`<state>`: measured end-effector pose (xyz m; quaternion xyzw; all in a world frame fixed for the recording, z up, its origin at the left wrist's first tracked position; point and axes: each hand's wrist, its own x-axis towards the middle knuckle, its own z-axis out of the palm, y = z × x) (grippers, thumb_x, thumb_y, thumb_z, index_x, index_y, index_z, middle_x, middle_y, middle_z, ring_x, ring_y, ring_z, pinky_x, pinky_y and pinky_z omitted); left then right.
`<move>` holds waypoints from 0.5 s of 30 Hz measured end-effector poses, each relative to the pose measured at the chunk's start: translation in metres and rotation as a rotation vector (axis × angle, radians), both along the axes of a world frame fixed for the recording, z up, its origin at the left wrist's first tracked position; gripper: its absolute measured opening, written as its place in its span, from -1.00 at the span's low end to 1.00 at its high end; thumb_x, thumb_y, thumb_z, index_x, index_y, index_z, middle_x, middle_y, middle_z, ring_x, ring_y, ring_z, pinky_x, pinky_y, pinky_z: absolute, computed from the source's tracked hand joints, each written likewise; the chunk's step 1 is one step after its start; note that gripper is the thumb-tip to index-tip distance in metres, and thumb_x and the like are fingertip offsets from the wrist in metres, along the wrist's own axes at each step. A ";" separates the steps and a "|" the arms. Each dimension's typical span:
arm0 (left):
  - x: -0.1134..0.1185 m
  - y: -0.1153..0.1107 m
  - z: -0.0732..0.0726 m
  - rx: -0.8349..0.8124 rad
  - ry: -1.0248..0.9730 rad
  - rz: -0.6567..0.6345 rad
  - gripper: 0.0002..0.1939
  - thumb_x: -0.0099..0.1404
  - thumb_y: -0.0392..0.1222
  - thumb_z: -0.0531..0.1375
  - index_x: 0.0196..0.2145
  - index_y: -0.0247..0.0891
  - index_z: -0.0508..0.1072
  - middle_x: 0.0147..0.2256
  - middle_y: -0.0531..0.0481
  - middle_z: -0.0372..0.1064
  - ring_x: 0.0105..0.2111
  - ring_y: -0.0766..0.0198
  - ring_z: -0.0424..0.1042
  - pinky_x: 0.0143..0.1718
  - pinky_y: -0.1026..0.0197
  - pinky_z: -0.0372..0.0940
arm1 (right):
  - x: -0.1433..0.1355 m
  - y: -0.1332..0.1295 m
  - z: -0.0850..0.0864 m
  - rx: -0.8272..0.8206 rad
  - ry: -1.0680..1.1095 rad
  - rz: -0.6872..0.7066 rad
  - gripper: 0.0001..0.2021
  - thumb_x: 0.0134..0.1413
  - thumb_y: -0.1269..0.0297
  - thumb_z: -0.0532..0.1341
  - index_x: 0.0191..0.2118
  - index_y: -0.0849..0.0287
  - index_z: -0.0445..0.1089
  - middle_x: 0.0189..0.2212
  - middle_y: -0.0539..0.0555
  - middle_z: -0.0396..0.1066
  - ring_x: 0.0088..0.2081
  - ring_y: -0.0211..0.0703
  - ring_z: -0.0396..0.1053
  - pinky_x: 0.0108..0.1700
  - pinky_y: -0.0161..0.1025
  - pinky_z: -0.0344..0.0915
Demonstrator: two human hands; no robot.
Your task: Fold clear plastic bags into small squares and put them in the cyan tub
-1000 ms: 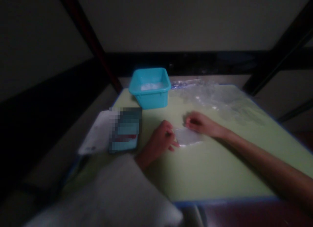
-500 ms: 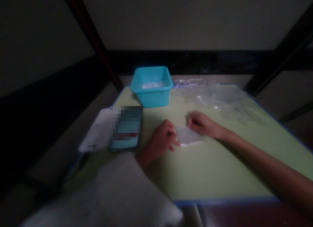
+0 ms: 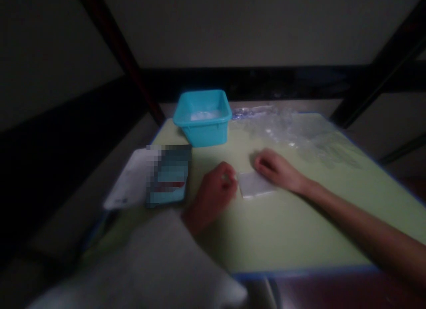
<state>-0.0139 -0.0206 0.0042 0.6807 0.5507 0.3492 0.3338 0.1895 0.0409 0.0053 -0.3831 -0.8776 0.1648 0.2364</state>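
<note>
A small flat whitish plastic packet (image 3: 256, 185) lies on the table between my hands. My left hand (image 3: 218, 189) is closed in a pinch just left of the packet's left edge. A pale bit shows at its fingertips, too blurred to name. My right hand (image 3: 276, 167) is closed, with curled fingers resting over the packet's upper right corner and hiding that part of it.
A turquoise plastic basin (image 3: 208, 134) with whitish contents stands at the back left. Crumpled clear plastic sheeting (image 3: 293, 134) spreads over the back right. A white board (image 3: 128, 180) and a pixelated dark-edged item (image 3: 171, 167) lie at left. The yellow-green table (image 3: 282, 238) has a blue edge.
My left hand has drawn slightly left, off the packet's edge, and its lower fingers have curled in. My right hand stays at the packet's upper right corner. The view has shifted slightly.
</note>
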 end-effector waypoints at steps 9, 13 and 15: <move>0.002 -0.027 0.002 0.448 0.685 -0.535 -0.36 0.30 -0.07 0.06 0.21 -0.54 0.03 0.28 -0.34 -0.11 0.30 0.06 -0.18 0.29 0.00 -0.15 | 0.001 -0.043 -0.004 0.220 -0.367 0.057 -0.45 0.27 0.17 -0.06 0.28 0.38 -0.04 0.27 0.32 -0.02 0.29 0.05 -0.08 0.26 0.09 -0.11; -0.002 -0.028 0.000 0.373 0.798 -0.573 -0.26 0.32 0.12 0.00 0.23 -0.53 -0.01 0.30 -0.35 -0.20 0.32 0.05 -0.27 0.29 -0.01 -0.19 | 0.004 -0.043 -0.010 0.196 -0.364 0.118 -0.38 0.29 0.14 -0.10 0.34 0.34 -0.27 0.32 0.28 -0.17 0.32 -0.03 -0.20 0.29 0.06 -0.17; -0.002 -0.028 0.000 0.349 0.817 -0.581 -0.25 0.31 0.15 0.00 0.23 -0.51 0.00 0.30 -0.34 -0.20 0.32 0.04 -0.27 0.29 -0.02 -0.19 | 0.004 -0.043 -0.011 0.186 -0.361 0.142 -0.37 0.29 0.15 -0.11 0.35 0.30 -0.35 0.32 0.26 -0.20 0.33 -0.05 -0.23 0.29 0.07 -0.19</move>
